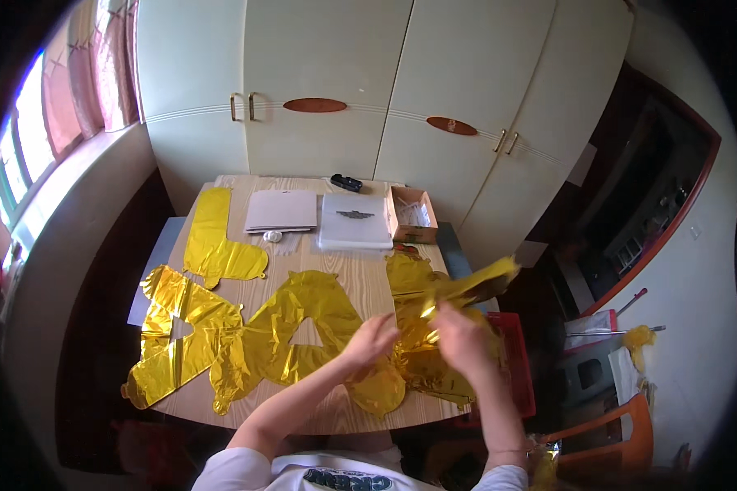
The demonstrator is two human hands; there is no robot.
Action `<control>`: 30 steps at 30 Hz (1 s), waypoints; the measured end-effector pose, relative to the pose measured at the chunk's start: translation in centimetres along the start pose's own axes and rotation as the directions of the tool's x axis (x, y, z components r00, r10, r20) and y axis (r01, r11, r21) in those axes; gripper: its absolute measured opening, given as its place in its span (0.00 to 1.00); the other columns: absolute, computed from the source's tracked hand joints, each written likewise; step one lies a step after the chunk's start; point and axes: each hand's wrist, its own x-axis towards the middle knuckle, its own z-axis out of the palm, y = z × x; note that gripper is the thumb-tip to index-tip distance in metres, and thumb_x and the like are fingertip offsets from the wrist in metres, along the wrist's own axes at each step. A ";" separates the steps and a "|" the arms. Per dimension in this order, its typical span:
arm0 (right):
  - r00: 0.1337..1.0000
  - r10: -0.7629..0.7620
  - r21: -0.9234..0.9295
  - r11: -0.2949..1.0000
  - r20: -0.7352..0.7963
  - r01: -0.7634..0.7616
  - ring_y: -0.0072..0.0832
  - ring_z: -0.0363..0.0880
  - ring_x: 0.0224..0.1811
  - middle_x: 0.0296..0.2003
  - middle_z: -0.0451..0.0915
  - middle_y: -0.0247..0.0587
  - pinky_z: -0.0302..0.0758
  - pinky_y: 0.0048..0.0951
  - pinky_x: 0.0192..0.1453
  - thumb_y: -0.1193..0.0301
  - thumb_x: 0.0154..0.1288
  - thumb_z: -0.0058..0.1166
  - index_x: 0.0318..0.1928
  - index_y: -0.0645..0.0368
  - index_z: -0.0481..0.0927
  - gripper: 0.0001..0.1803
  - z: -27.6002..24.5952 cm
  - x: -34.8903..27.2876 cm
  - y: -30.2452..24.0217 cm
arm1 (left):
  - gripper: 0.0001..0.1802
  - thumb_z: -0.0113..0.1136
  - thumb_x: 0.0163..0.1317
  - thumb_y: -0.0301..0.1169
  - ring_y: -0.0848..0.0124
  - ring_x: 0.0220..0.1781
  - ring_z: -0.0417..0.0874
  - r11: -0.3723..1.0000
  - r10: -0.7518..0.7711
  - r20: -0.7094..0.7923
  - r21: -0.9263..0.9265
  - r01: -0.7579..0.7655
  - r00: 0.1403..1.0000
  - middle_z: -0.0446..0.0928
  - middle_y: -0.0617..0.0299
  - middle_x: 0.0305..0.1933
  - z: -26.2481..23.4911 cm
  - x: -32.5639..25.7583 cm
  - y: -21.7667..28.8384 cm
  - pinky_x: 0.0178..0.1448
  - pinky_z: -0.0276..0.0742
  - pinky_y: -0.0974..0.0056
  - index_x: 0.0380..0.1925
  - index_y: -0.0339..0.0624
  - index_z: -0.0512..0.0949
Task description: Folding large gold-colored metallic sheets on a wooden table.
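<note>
Right hand (pixel 460 337) holding a gold foil piece (pixel 479 282) above the right side of the tabletop (pixel 368 282).
The foil piece extends up and rightward from the right hand's closed fingers; motion blurs both. The left hand (pixel 373 340), fingers directed toward the right hand, is positioned to its left, apart from it; from where I stand, I cannot tell whether it grips any foil. Crumpled gold foil (pixel 413 360) lies on the tabletop beneath the right hand. A flat foil sheet with a central hole (pixel 270 344) lies left of the left hand. An open box (pixel 418 234) stands beyond.
</note>
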 end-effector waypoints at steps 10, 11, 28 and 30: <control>0.917 -0.359 0.193 0.925 0.171 0.326 0.27 0.83 0.27 0.36 0.81 0.31 0.79 0.28 0.27 0.59 0.64 0.54 0.37 0.53 0.79 0.11 10.0 -4.4 -13.9 | 0.48 0.67 0.57 0.48 0.57 0.65 0.71 0.928 -0.321 0.176 -0.136 0.346 0.931 0.67 0.42 0.65 -9.3 -6.6 1.3 0.66 0.69 0.58 0.71 0.43 0.54; 0.911 -0.361 0.183 0.927 0.199 0.328 0.27 0.83 0.28 0.36 0.80 0.30 0.79 0.28 0.27 0.59 0.64 0.54 0.37 0.53 0.79 0.11 10.4 -4.5 -14.2 | 0.48 0.68 0.56 0.47 0.57 0.64 0.72 0.943 -0.305 0.167 -0.087 0.322 0.938 0.68 0.42 0.65 -9.1 -6.3 1.1 0.65 0.70 0.59 0.71 0.42 0.54; 0.943 -0.257 0.064 0.966 0.213 0.249 0.29 0.83 0.26 0.40 0.81 0.34 0.78 0.30 0.26 0.55 0.62 0.56 0.38 0.52 0.79 0.15 9.0 -7.0 -17.4 | 0.35 0.58 0.60 0.20 0.75 0.32 0.78 0.939 -0.199 -0.118 -0.306 0.155 0.973 0.79 0.58 0.38 -11.2 -0.7 2.5 0.32 0.74 0.72 0.68 0.48 0.61; 0.946 -0.253 0.077 0.967 0.205 0.241 0.29 0.83 0.26 0.41 0.81 0.34 0.78 0.30 0.26 0.54 0.62 0.56 0.39 0.52 0.79 0.16 10.1 -6.9 -18.2 | 0.34 0.59 0.59 0.19 0.75 0.33 0.76 0.928 -0.241 -0.245 -0.341 0.149 0.939 0.77 0.59 0.36 -13.2 -1.0 -1.7 0.34 0.74 0.71 0.66 0.45 0.63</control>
